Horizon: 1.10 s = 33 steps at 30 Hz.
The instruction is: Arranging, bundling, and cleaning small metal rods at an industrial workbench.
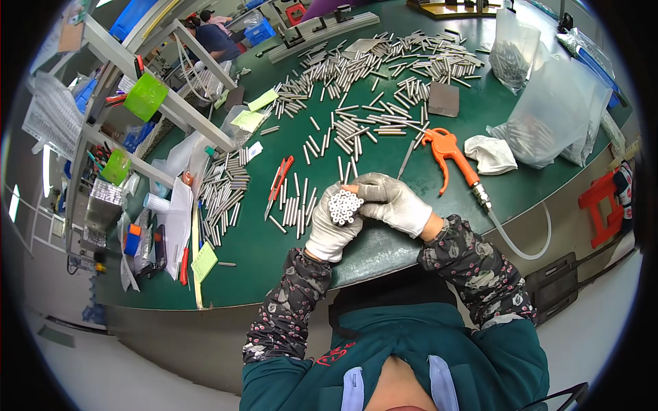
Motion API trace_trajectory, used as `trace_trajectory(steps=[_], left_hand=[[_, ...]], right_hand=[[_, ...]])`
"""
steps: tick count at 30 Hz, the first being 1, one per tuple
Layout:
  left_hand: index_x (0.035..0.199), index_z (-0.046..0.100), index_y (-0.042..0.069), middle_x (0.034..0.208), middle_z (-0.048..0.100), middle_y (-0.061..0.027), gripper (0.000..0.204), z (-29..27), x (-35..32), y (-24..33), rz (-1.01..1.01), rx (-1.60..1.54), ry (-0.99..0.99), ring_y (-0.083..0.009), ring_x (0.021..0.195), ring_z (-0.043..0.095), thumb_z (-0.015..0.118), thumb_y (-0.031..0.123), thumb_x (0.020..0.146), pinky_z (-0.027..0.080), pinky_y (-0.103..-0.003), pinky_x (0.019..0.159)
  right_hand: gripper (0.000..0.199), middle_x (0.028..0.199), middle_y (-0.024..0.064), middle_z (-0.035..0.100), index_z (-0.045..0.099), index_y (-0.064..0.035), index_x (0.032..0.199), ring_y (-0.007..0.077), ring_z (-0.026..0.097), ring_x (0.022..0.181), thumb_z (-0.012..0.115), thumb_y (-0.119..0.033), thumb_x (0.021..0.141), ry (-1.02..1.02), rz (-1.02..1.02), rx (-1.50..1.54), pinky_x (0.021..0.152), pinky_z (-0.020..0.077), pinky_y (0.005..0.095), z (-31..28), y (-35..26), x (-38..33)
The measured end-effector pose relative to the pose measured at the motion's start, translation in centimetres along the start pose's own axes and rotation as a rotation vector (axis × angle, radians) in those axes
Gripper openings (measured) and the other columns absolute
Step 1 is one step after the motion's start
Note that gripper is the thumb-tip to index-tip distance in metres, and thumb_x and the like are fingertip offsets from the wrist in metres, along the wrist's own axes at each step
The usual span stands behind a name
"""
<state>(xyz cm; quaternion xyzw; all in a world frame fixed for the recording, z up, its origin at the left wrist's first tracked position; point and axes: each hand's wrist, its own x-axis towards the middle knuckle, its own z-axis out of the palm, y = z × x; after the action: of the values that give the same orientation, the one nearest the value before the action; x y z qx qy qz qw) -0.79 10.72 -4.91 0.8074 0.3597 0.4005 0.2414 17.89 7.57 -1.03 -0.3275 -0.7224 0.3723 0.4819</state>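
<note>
My left hand (pixel 329 231), in a white glove, grips a bundle of short metal tubes (pixel 344 206) with their round ends facing up at me. My right hand (pixel 394 202), also gloved in white, rests against the bundle's right side with its fingers on top of the tube ends. Both hands hover over the near edge of the green table (pixel 260 253). Just left of them lies a small row of loose metal tubes (pixel 296 209).
Several more metal tubes (pixel 373 89) are scattered across the far table, and another pile (pixel 223 198) lies left. An orange air blow gun (pixel 449 154) with hose, a white cloth (pixel 490 154), red cutters (pixel 279 183), clear plastic bags (pixel 555 113) and a shelf frame (pixel 157 96) stand around.
</note>
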Motion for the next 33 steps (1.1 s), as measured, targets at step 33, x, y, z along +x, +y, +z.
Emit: trace_trajectory(steps=[33], left_hand=[[0.116, 0.048, 0.000, 0.087, 0.063, -0.0021, 0.055, -0.5, 0.4, 3.0, -0.074, -0.248, -0.166, -0.0085, 0.075, 0.061, 0.075, 0.005, 0.069, 0.051, -0.023, 0.070]], right_hand=[[0.037, 0.087, 0.0158, 0.064, 0.063, -0.0029, 0.096, 0.0277, 0.064, 0.085, 0.062, -0.037, 0.082, 0.361, 0.422, -0.711, 0.075, 0.0494, 0.0379, -7.6, -3.7, 5.3]])
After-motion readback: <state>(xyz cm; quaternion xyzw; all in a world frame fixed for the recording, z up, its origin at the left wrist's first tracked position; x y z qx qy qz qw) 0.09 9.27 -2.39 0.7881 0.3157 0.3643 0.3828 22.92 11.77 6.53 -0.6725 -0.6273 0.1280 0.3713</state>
